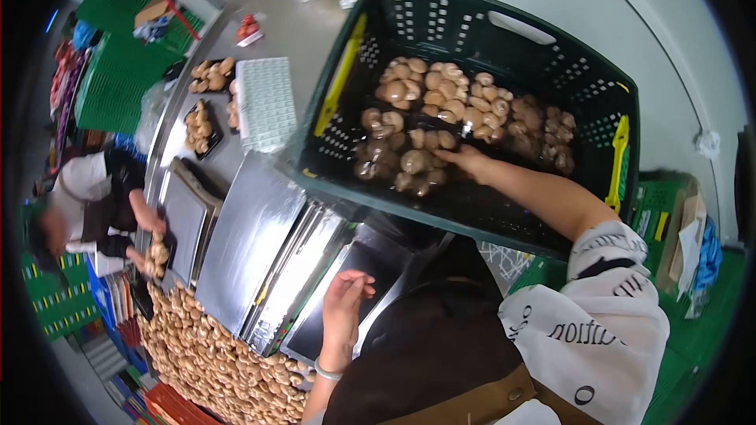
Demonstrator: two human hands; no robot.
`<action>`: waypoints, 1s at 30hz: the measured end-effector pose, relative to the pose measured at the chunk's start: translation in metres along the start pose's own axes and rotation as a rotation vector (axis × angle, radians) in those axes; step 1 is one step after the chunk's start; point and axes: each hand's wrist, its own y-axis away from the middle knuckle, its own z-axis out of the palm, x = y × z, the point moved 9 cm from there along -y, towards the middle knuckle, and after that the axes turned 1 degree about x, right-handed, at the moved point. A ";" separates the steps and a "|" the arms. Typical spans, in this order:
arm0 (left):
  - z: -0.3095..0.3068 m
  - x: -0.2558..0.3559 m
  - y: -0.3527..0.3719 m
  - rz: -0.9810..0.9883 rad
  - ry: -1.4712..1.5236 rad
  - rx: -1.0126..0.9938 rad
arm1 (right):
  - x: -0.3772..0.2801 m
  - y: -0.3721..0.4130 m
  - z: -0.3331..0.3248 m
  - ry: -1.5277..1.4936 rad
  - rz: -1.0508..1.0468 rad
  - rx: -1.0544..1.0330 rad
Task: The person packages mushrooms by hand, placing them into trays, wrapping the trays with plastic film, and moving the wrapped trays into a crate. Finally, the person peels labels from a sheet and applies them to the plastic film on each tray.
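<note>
Inside a dark green crate (472,224), my right hand (466,162) grips the near edge of a wrapped pack of mushrooms (421,161). Other mushroom packs (445,93) sit side by side on the crate floor, some under shiny film. My left hand (345,303) hovers over the dark front plate of a steel wrapping machine (252,244). Its fingers are loosely bent and slightly apart, with nothing visible in them. A bracelet circles the left wrist.
Loose mushrooms (213,354) cover the left foreground. Trays of mushrooms (201,127) and a white stack of trays (266,102) stand on the steel table (315,27). Across it, a co-worker (94,197) holds a mushroom tray beside a scale (185,224). Green crates (118,83) stand behind.
</note>
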 end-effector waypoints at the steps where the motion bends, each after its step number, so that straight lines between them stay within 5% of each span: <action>1: -0.003 0.002 0.000 0.004 0.006 -0.014 | -0.045 0.052 -0.004 0.143 -0.100 0.057; 2: -0.008 0.005 0.001 0.015 0.018 -0.020 | -0.052 0.065 -0.020 0.494 0.021 0.170; 3: -0.013 0.008 0.002 0.034 -0.002 -0.015 | -0.086 0.082 -0.024 0.897 -0.454 0.391; 5: -0.032 0.010 0.001 0.065 -0.009 0.007 | -0.127 0.117 0.008 0.924 -0.675 0.261; 7: -0.046 0.011 0.000 0.079 -0.001 0.020 | -0.072 0.069 0.034 0.170 -0.383 -0.135; 9: -0.048 0.017 0.004 0.097 0.010 -0.027 | -0.078 0.065 0.072 0.335 -0.404 -0.397; 11: -0.055 0.027 0.010 0.133 -0.025 -0.082 | -0.084 0.057 0.089 0.887 -0.628 -0.489; 12: -0.064 0.034 0.015 0.165 -0.047 -0.087 | -0.079 0.041 0.072 0.711 -0.585 -0.526; 13: -0.075 0.039 0.020 0.189 -0.068 -0.096 | -0.123 0.077 0.081 1.145 -0.655 -0.466; 15: -0.106 0.051 0.023 0.237 -0.072 -0.073 | -0.210 0.121 0.079 1.486 -0.576 -0.170; 17: -0.154 0.059 0.024 0.261 0.004 0.048 | -0.308 0.161 0.072 1.496 -0.858 0.482; 19: -0.201 0.075 0.024 0.320 0.068 0.190 | -0.381 0.217 0.119 1.272 -1.070 0.586; 22: -0.242 0.117 0.019 0.427 0.049 0.335 | -0.417 0.230 0.238 1.009 -1.257 0.233; 24: -0.256 0.145 0.006 0.493 0.039 0.340 | -0.405 0.201 0.338 1.257 -1.503 -0.082; 26: -0.260 0.172 -0.005 0.528 0.033 0.333 | -0.378 0.147 0.414 1.593 -1.538 -0.256; 30: -0.261 0.201 -0.053 0.495 -0.030 0.259 | -0.346 0.033 0.477 1.739 -1.659 -0.439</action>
